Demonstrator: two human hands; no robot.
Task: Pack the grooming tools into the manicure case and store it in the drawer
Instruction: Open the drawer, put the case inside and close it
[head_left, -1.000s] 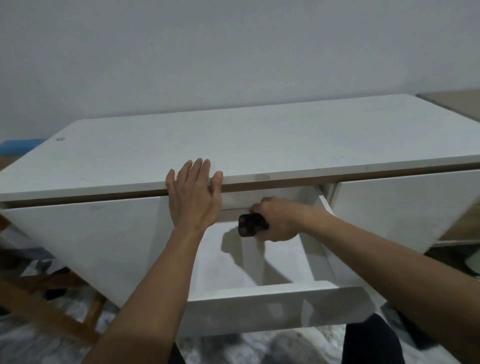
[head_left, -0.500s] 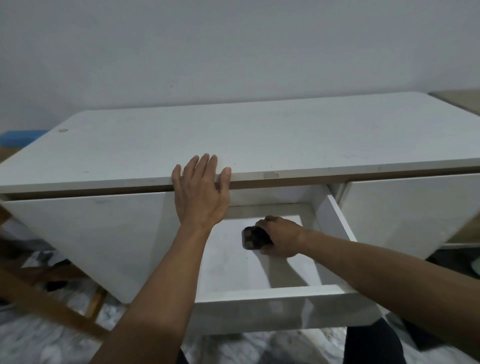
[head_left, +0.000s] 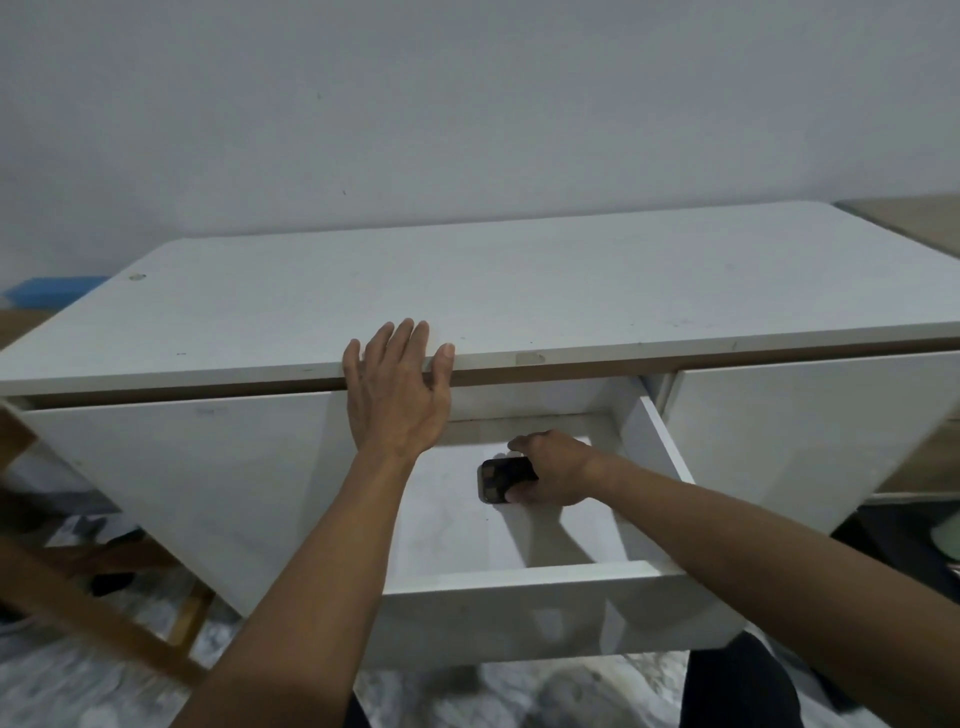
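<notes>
A small dark manicure case (head_left: 498, 479) lies low inside the open white drawer (head_left: 524, 579), at or just above its floor. My right hand (head_left: 553, 473) reaches into the drawer and grips the case from the right, covering its right half. My left hand (head_left: 397, 387) rests flat with fingers spread against the front edge of the white cabinet top (head_left: 467, 291), just left of the drawer opening. No loose grooming tools are in sight.
Closed white drawer fronts flank the open drawer on the left (head_left: 176, 467) and right (head_left: 810, 431). A wooden frame (head_left: 98, 618) stands at the lower left on a marbled floor. A blue object (head_left: 47, 288) sits at the far left by the wall.
My right hand has lowered the case from near the drawer's back wall down onto the drawer floor. My left hand has stayed on the cabinet edge.
</notes>
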